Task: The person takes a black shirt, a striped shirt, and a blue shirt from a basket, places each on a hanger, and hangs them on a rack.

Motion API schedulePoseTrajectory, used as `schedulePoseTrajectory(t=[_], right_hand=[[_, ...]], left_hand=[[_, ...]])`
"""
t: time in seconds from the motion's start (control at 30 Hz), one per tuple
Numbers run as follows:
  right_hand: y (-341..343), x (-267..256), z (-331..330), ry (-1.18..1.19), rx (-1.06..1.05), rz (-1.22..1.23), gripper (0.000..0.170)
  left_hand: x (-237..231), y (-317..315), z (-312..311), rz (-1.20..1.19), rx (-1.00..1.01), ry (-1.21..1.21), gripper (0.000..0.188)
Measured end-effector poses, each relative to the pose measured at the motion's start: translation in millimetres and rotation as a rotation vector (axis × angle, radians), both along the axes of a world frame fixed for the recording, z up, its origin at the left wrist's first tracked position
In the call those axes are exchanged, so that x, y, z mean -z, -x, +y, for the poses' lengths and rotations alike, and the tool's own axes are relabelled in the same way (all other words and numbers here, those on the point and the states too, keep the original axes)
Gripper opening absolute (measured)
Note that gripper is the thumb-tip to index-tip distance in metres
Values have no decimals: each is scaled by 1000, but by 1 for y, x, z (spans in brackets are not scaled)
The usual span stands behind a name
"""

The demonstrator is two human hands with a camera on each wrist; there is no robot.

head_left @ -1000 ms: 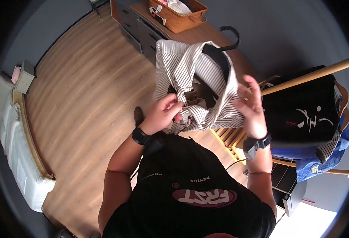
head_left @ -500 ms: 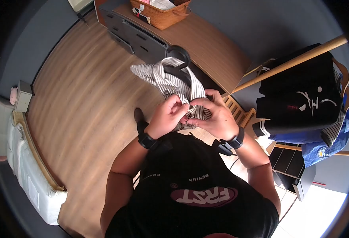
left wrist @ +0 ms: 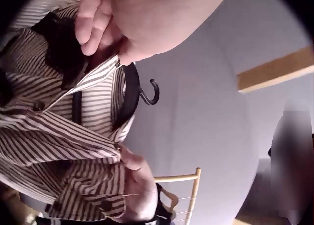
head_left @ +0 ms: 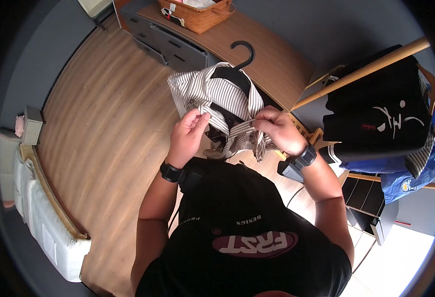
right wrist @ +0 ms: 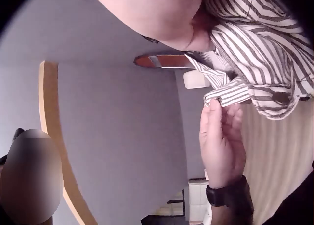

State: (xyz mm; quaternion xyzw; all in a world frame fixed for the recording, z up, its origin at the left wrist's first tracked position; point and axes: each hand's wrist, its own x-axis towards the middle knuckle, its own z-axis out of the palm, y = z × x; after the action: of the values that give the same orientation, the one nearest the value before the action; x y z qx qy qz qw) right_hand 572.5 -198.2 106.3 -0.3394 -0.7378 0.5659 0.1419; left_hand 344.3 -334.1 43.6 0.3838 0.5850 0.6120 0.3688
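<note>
A brown-and-white striped shirt (head_left: pixel 236 91) hangs on a black hanger (head_left: pixel 244 53) in front of the person's body, its front spread apart. My left hand (head_left: pixel 187 136) pinches one front edge near the collar between thumb and fingers; in the right wrist view a small dark button (right wrist: pixel 219 100) shows at its thumb tip. The other front edge is gripped by my right hand (head_left: pixel 282 132), seen lower down in the left wrist view. Between the two hands the shirt's lower part is bunched, and dark cloth shows inside the opening.
A wooden rail (head_left: pixel 370 69) at the right carries a black shirt (head_left: pixel 375 119) and blue garments (head_left: pixel 410 180). Behind the striped shirt stands a wooden-topped cabinet (head_left: pixel 272 54) with a wicker basket (head_left: pixel 200 17). A bed (head_left: pixel 49 218) lies at the far left.
The hands came together at the shirt front, then moved apart, each now holding one edge. The hanger and shirt swung down and left, then the hanger hook turned upright again.
</note>
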Motion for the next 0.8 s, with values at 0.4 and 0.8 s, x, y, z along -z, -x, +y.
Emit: schedulePoseTrajectory(t=[0.4, 0.8], right_hand=[[9, 9, -10, 50, 15, 44, 16], [6, 8, -16, -267, -8, -95, 17]], left_hand=[[-4, -35, 7, 335, 41, -39, 17], [-11, -42, 15, 558, 127, -134, 13]])
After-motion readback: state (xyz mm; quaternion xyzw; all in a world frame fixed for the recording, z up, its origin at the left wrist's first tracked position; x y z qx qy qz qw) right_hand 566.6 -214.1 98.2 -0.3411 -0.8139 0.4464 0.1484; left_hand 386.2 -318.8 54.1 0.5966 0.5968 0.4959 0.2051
